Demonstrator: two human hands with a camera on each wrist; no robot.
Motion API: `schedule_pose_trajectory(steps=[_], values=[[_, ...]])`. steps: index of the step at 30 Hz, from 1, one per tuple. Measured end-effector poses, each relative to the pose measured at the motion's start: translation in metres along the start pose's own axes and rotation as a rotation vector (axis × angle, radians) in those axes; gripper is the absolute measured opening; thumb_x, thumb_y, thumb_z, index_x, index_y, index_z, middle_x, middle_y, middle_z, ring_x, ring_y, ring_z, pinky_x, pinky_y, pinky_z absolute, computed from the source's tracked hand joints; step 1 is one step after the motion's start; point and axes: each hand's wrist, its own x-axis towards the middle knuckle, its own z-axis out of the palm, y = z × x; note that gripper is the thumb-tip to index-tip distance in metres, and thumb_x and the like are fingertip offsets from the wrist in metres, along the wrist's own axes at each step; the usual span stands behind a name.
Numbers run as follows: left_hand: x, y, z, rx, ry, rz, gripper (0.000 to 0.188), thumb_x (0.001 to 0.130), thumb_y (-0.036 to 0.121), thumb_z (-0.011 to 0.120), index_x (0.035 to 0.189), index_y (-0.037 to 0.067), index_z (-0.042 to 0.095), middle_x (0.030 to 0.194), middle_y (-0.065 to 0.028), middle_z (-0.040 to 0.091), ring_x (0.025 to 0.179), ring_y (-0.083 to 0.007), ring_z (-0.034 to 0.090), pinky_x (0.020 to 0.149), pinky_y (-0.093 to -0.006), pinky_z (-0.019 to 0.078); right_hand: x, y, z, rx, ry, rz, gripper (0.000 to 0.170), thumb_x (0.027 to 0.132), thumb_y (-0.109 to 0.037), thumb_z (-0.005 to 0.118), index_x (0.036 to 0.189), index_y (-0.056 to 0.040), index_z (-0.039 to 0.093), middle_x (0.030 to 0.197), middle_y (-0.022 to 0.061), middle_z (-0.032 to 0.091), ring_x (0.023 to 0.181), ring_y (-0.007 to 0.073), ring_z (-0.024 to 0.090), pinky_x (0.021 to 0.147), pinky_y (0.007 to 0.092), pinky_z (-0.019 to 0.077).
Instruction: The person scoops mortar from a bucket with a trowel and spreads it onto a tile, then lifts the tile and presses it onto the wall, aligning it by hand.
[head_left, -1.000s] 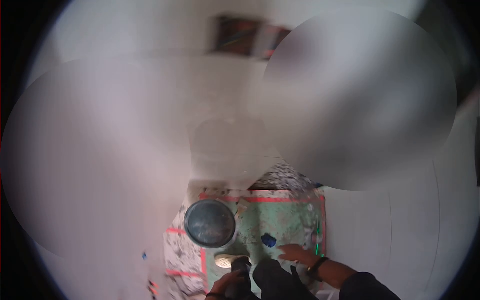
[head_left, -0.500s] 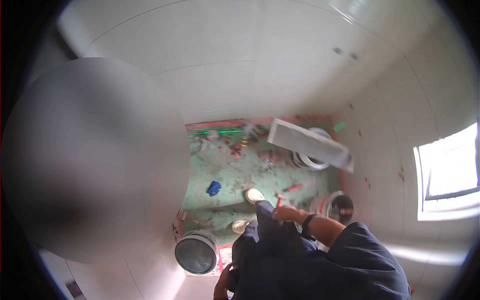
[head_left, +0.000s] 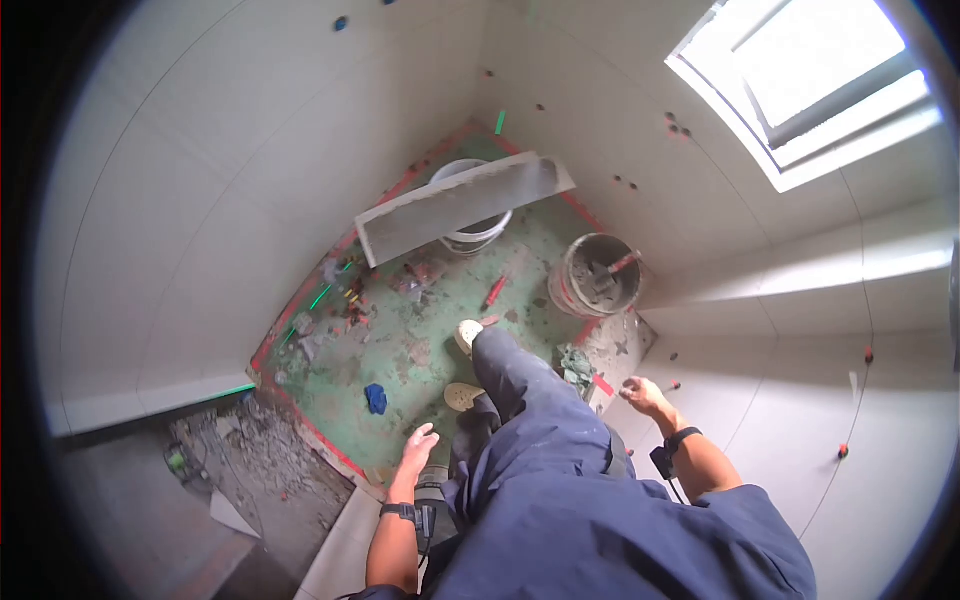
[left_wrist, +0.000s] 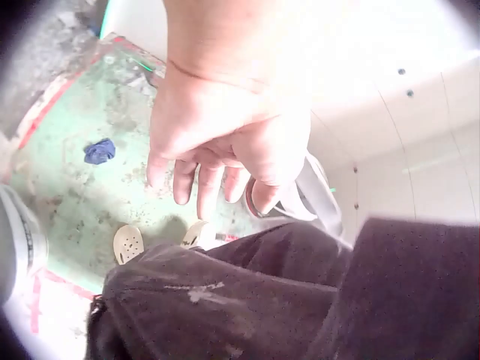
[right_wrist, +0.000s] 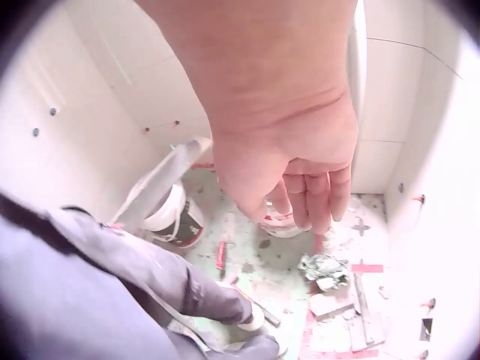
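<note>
My left hand (head_left: 415, 452) hangs beside my left leg with relaxed fingers and nothing in them, as the left wrist view also shows. The right hand (head_left: 648, 398) is held out to the right near the tiled wall, its fingers (right_wrist: 319, 196) loosely bent and empty. Ahead of it stands a bucket (head_left: 566, 290) with a red-handled tool (head_left: 624, 262) inside. A crumpled plastic bag (right_wrist: 326, 270) and tile offcuts (right_wrist: 331, 302) lie on the floor below the right hand. A blue crumpled cloth (head_left: 375, 399) lies forward of the left hand.
A long tile strip (head_left: 460, 208) lies across a white bucket (head_left: 475, 240) in the far corner. Nearby on the green floor (head_left: 420, 310) is a red-handled tool (head_left: 494, 292). Rubble (head_left: 275, 465) fills the left doorway area; a window (head_left: 820, 70) opens upper right.
My view has swung right, from the left walls to the corner with the buckets and the window. Both hands have moved outward from my legs, with the left now fully in sight.
</note>
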Motion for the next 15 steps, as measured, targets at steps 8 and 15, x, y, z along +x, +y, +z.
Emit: schedule_pose_trajectory(steps=[8, 15], values=[[0.06, -0.052, 0.006, 0.547, -0.124, -0.011, 0.04, 0.09, 0.028, 0.064, 0.12, 0.001, 0.063, 0.11, -0.0142, 0.07, 0.103, -0.0236, 0.065, 0.091, -0.0342, 0.0486, 0.02, 0.038, -0.006, -0.145, -0.045, 0.068, 0.044, 0.08, -0.033, 0.063, 0.113, -0.0047, 0.068, 0.109, 0.0226, 0.067, 0.103, 0.0364, 0.065, 0.089, 0.043, 0.0516], [-0.01, 0.108, 0.081, 0.011, -0.193, -0.21, 0.036, 0.088, -0.005, 0.044, 0.122, 0.001, 0.056, 0.106, -0.0048, 0.063, 0.095, -0.0141, 0.061, 0.085, -0.0262, 0.049, 0.212, 0.0, -0.104, -0.591, 0.049, -0.198, 0.037, 0.079, -0.03, 0.065, 0.106, -0.0044, 0.063, 0.108, 0.0184, 0.065, 0.106, 0.0352, 0.06, 0.093, 0.0441, 0.0493]])
